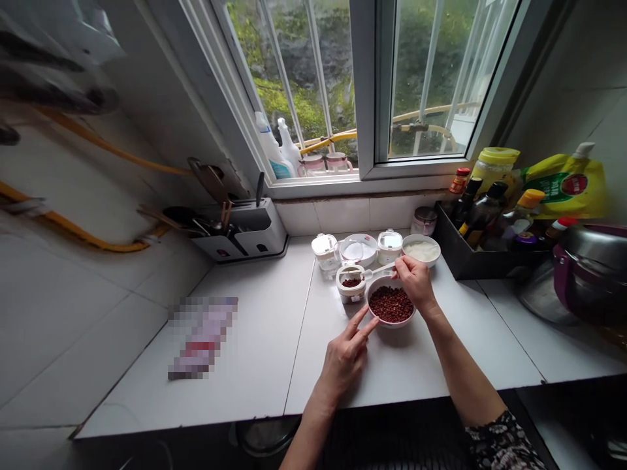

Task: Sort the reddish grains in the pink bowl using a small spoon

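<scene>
A white bowl with a pinkish outside [396, 324] holds many small reddish-brown grains that look like Sichuan peppercorns [390, 303]. My left hand [347, 356] rests at the bowl's near left side, two fingers stretched out against its rim. Over the far right rim, my right hand [415, 282] pinches the handle of a small white spoon [381, 269]. The spoon's other end reaches left to the mouth of a small open seasoning jar [351, 294] with similar grains inside. What lies in the spoon's bowl is too small to tell.
Behind stand two lidded jars [325, 245] [390, 244], a dish of white powder [360, 248] and a bowl of white contents [422, 250]. A black box of bottles [458, 261] and a metal pot [595, 274] are rightward. A utensil holder [262, 228] and pixelated packet [206, 339] lie left.
</scene>
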